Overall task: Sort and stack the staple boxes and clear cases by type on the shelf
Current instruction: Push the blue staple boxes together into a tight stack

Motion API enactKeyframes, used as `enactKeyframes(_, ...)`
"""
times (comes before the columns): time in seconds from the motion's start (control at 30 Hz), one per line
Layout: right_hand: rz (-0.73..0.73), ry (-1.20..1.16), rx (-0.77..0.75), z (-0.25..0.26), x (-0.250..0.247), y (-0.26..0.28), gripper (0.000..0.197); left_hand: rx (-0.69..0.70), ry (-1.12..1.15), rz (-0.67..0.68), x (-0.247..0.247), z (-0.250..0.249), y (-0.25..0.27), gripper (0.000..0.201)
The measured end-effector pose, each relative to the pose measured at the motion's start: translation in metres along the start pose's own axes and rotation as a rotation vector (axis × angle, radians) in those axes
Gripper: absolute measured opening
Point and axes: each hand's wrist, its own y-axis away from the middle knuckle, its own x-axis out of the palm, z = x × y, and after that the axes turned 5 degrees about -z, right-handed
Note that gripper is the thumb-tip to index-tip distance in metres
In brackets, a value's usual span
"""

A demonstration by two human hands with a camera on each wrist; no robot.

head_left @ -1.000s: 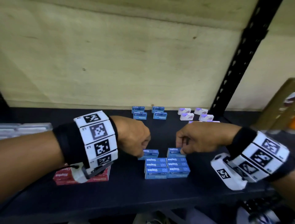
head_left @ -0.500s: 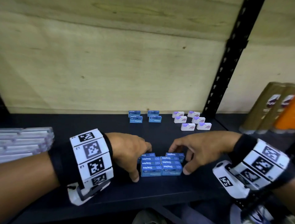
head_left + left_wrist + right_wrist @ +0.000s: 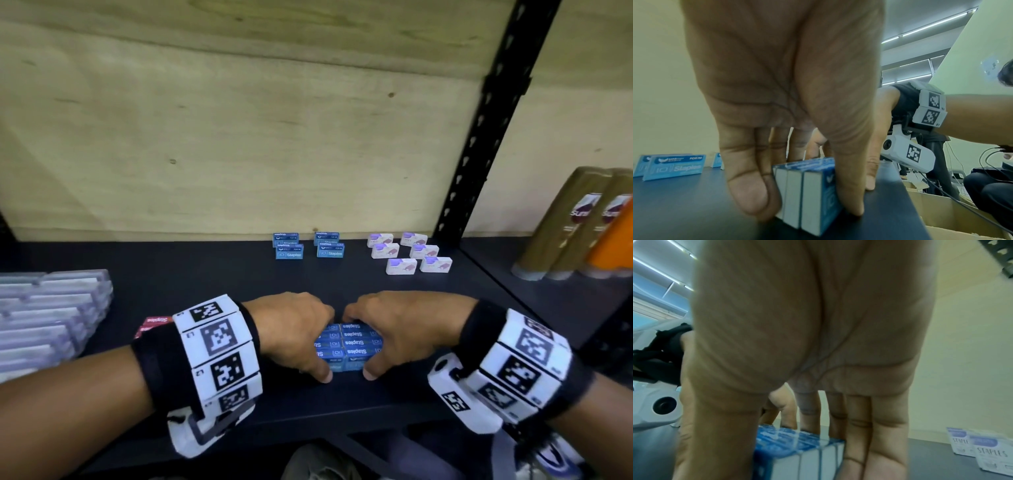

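— While both hands bracket it, where does the blue block (image 3: 351, 346) sit?

— Near the shelf's (image 3: 205, 284) front edge, midway. It is staple boxes packed touching, two columns of several rows, each box's long axis left to right, "Staples" print upside down to the wearer.

— The left hand (image 3: 291, 329)?

— Fingers curled down over the block's far and left sides, thumb on the near face; it grips the block.

— The right hand (image 3: 400, 329)?

— Mirrored: fingers down the right side, thumb at the near face, also gripping.

— Anything else?

— More blue boxes (image 3: 308, 247) and white boxes (image 3: 409, 253) stand at the back wall. Clear cases (image 3: 51, 315) are stacked far left, a red box (image 3: 154, 322) beside them.
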Motion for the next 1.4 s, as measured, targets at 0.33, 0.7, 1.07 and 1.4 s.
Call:
enactKeyframes(0.33, 0.019, -0.005, 0.016, 0.003, 0.000, -0.003, 0.055, -0.004, 0.002, -0.007, 0.002, -0.002, 0.003, 0.062)
enactKeyframes(0.7, -0.019, -0.075, 0.055, -0.023, -0.033, -0.015, 0.088, -0.074, 0.161, -0.062, -0.038, 0.036, 0.002, 0.099)
enactKeyframes(1.07, -0.211, 0.016, 0.151, -0.062, -0.068, -0.114, 0.046, -0.151, -0.026, -0.180, -0.067, 0.103, -0.074, 0.070)
enactKeyframes(1.4, -0.033, 0.103, 0.156, -0.077, -0.064, -0.176, 0.036, -0.092, -0.056, -0.108, -0.056, 0.130, -0.131, 0.048)
